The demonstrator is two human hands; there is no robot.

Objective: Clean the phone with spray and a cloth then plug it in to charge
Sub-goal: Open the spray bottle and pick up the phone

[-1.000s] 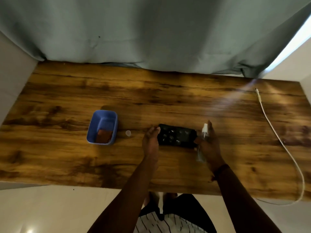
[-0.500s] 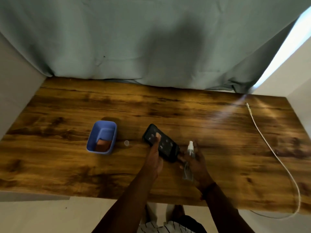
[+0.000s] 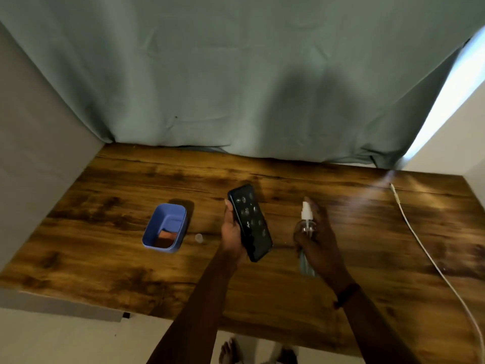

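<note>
Fingers [image 3: 228,209] of left hand [image 3: 232,232] wrapped around droplet-covered phone [image 3: 250,222], raised off tabletop [image 3: 262,290]. Right hand [image 3: 319,240] closed on spray bottle [image 3: 306,232], right of phone.

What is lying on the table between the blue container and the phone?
In the head view, a small clear cap lies on the table, between the blue container and the phone.
</note>
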